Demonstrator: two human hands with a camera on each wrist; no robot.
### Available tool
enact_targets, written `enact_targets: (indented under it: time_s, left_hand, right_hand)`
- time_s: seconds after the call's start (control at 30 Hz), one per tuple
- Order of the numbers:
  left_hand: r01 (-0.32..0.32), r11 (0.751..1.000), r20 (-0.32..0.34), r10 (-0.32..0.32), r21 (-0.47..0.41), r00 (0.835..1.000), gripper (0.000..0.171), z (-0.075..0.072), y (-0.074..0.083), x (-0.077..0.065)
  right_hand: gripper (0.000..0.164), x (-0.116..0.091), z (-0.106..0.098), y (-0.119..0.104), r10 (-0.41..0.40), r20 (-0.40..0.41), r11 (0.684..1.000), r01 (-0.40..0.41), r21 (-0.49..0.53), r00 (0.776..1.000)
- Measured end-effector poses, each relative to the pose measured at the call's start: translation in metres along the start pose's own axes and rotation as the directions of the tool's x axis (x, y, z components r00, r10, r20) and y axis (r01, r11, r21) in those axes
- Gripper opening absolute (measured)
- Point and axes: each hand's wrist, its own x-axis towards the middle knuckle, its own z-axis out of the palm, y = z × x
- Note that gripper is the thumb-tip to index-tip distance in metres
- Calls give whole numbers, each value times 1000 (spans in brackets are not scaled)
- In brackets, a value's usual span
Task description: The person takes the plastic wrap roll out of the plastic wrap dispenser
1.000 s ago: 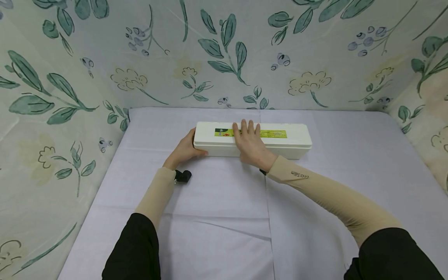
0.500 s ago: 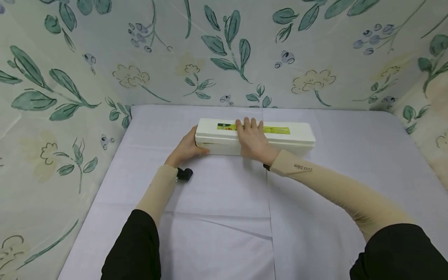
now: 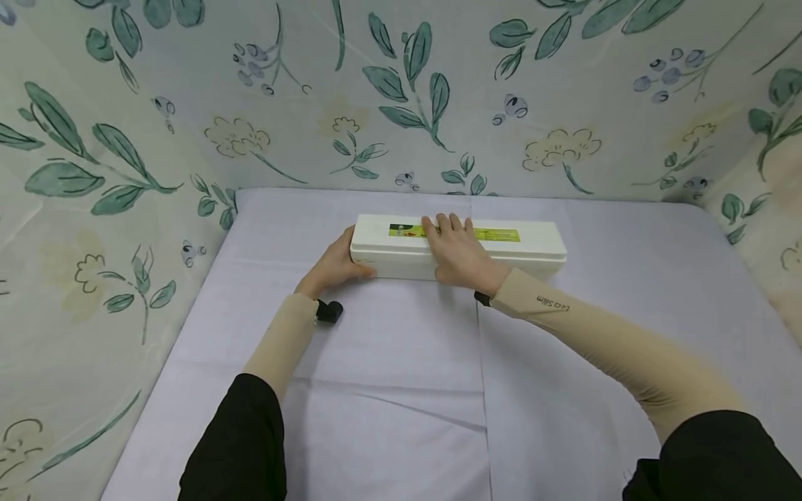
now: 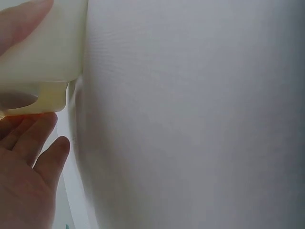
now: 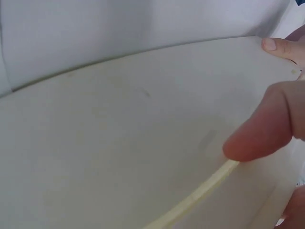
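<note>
A long white plastic box (image 3: 396, 268) lies across the far middle of the table, a yellow-green label on its lid (image 3: 539, 235). My left hand (image 3: 335, 264) grips its left end, thumb along the lower front and fingers round the end. In the left wrist view, the fingertips (image 4: 45, 119) meet the box's yellowish lower-looking edge. My right hand (image 3: 460, 257) lies across the lid near the middle, its fingers over the label and covering part of it. The right wrist view shows that thumb (image 5: 262, 131) at the lid's thin edge strip (image 5: 195, 195). The box's inside is hidden.
A white cloth (image 3: 388, 431) with fold creases covers the table. Leaf-and-flower printed sheeting (image 3: 301, 104) stands behind it and along both sides. A black wrist camera (image 3: 330, 312) juts inward from the left wrist.
A narrow gap showed under the lid at the left front half a second ago, and it is now closed. Both hands keep their places on the box; the view shifts slightly.
</note>
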Motion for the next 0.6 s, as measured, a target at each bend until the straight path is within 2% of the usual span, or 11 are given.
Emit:
enact_targets:
  time_s: [0.1,0.33,0.6]
  left_hand:
    - [9,1000,-2,-9,3,1000,109,0,-1,0]
    - [1,1000,-3,-1,6,1000,109,0,-3,1]
    - [-24,1000,1,24,-5,1000,108,0,-3,0]
  right_hand:
    - [82,0,-1,3,-27,-13,1000,27,1,1000]
    - [81,3,-11,15,-91,22,995,91,37,996]
    - [84,7,-16,36,-118,68,966,99,240,991]
